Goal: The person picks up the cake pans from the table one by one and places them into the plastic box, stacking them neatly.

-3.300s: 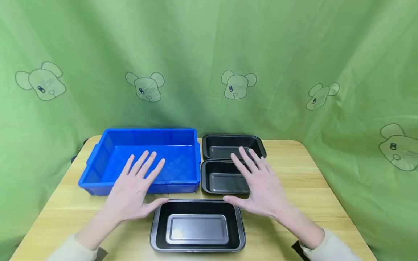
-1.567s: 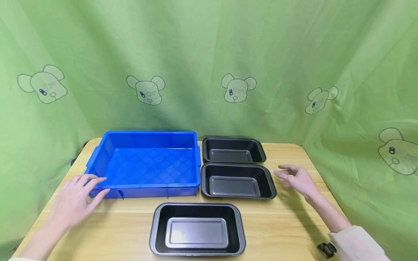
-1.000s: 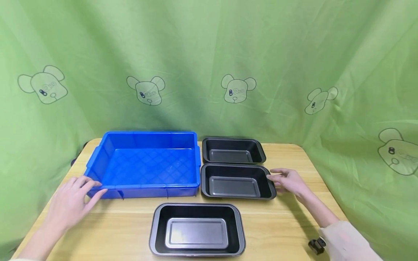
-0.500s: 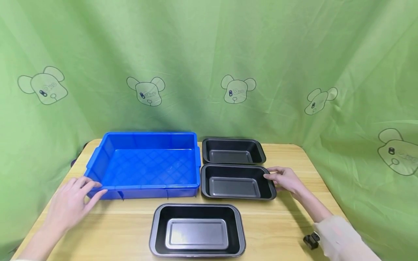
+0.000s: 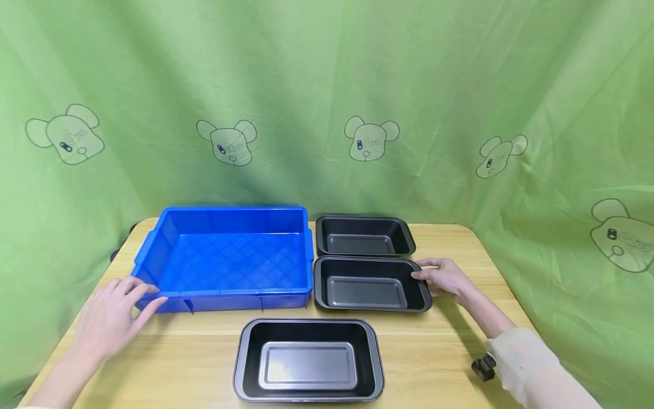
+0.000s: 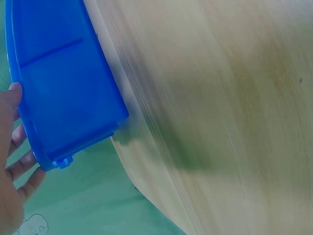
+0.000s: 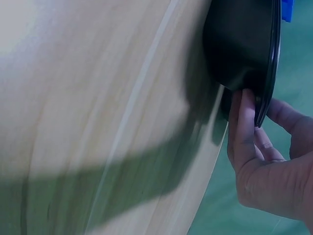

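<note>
At the near left corner of the blue plastic bin [image 5: 286, 300], my left hand [image 5: 109, 315] grips the rim. The left wrist view shows the thumb of the left hand [image 6: 7, 147] at the bin's edge [image 6: 73, 93], with the other fingers around the corner. On the right, my right hand [image 5: 444, 278] pinches the right end rim of the middle black loaf pan [image 5: 365, 292]. Its thumb is over the inside; in the right wrist view, fingers [image 7: 244, 122] lie against the outside wall of that loaf pan [image 7: 239, 44].
Behind the held pan stands another black loaf pan [image 5: 360, 244], touching or nearly so. A third loaf pan [image 5: 309, 366] lies at the table's [image 5: 434, 352] near middle. A green curtain [image 5: 306, 85] hangs behind the table. The bin stands just left of the two back pans.
Both hands, earlier spread over the middle, moved apart. The left took the bin's near left corner; the right reached in and took the middle pan's right rim. Bin and pans have not visibly moved.
</note>
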A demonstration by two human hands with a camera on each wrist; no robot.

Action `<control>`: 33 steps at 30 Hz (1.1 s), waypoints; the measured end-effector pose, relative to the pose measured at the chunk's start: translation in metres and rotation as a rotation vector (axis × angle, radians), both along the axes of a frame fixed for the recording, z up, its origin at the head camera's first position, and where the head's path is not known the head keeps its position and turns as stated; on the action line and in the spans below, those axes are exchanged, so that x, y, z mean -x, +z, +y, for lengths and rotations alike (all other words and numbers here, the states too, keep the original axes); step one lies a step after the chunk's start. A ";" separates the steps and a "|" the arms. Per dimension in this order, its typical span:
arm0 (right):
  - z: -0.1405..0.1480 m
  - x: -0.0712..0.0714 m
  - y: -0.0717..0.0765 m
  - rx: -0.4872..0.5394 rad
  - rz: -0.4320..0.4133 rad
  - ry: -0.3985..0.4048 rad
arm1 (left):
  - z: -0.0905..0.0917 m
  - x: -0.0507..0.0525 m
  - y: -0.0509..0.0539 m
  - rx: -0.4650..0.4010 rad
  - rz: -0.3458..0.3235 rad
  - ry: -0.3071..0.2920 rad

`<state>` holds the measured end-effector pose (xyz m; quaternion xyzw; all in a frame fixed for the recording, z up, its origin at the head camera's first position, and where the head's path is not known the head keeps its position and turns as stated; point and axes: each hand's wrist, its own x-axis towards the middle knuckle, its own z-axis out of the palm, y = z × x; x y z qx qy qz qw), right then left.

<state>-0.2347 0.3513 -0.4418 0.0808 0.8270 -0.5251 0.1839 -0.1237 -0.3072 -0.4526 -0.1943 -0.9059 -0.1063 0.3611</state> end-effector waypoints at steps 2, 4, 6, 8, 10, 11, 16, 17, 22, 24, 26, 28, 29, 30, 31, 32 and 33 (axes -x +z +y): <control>0.000 0.002 -0.001 0.004 -0.009 0.005 | 0.000 0.000 0.000 0.002 -0.001 0.001; 0.000 0.003 -0.002 0.018 -0.018 -0.001 | 0.000 0.000 0.000 0.003 -0.003 0.003; 0.001 0.005 -0.003 0.035 -0.018 0.003 | 0.000 0.000 -0.001 0.005 -0.004 0.003; 0.001 0.006 -0.003 0.056 -0.016 0.001 | -0.001 0.000 -0.001 0.007 -0.008 0.002; 0.002 0.007 -0.004 0.078 -0.017 -0.005 | -0.001 0.000 -0.001 0.008 -0.011 0.001; 0.002 0.007 -0.004 0.087 -0.016 -0.001 | -0.001 0.000 -0.001 0.007 -0.013 0.001; 0.002 0.007 -0.006 0.117 -0.020 -0.005 | -0.001 0.000 -0.001 0.005 -0.022 -0.002; 0.002 0.007 -0.007 0.120 -0.019 -0.005 | -0.001 0.000 -0.001 0.006 -0.024 -0.001; 0.004 0.003 -0.008 0.117 -0.017 -0.010 | 0.000 -0.001 -0.001 0.011 -0.026 0.005; 0.005 0.002 -0.009 0.112 -0.016 -0.008 | 0.000 -0.001 -0.001 0.011 -0.028 0.007; 0.007 0.000 -0.010 0.107 -0.010 -0.002 | 0.000 -0.002 0.000 0.009 -0.031 0.008; 0.008 -0.001 -0.010 0.101 -0.001 -0.001 | 0.001 -0.002 0.000 0.008 -0.035 0.009; 0.008 -0.002 -0.010 0.098 0.004 -0.001 | 0.001 -0.002 0.000 0.006 -0.038 0.009; 0.009 -0.003 -0.010 0.093 0.009 -0.001 | 0.001 -0.002 0.001 0.005 -0.039 0.009; 0.009 -0.004 -0.010 0.089 0.014 -0.001 | 0.001 -0.002 0.001 0.004 -0.040 0.008; 0.010 -0.005 -0.010 0.085 0.021 -0.001 | 0.001 -0.002 0.001 0.003 -0.040 0.007; 0.010 -0.006 -0.010 0.079 0.027 -0.001 | 0.001 -0.002 0.001 0.003 -0.040 0.006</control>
